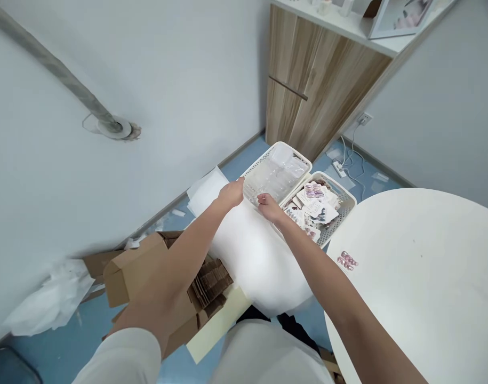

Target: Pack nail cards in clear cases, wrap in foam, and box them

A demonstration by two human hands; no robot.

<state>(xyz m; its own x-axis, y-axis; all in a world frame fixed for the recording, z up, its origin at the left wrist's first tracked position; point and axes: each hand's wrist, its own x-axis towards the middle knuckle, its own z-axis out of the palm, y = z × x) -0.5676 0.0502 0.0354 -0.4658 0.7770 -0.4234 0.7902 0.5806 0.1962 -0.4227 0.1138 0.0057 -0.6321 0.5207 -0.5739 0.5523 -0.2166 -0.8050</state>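
My left hand is closed at the near left corner of a white perforated plastic basket, its fingertips partly hidden. The fingers of my right hand are curled at the near end of the same basket, with the thumb side up. Inside lie clear plastic packets. Right beside it, a second white basket holds loose printed cards with press-on nails on them. Both baskets rest at the far side of a large, rounded white bundle.
To the right stands a round white table with a set of pink press-on nails. An open cardboard box with folded cardboard inside is at lower left. A wooden cabinet stands behind; a power strip lies on the floor.
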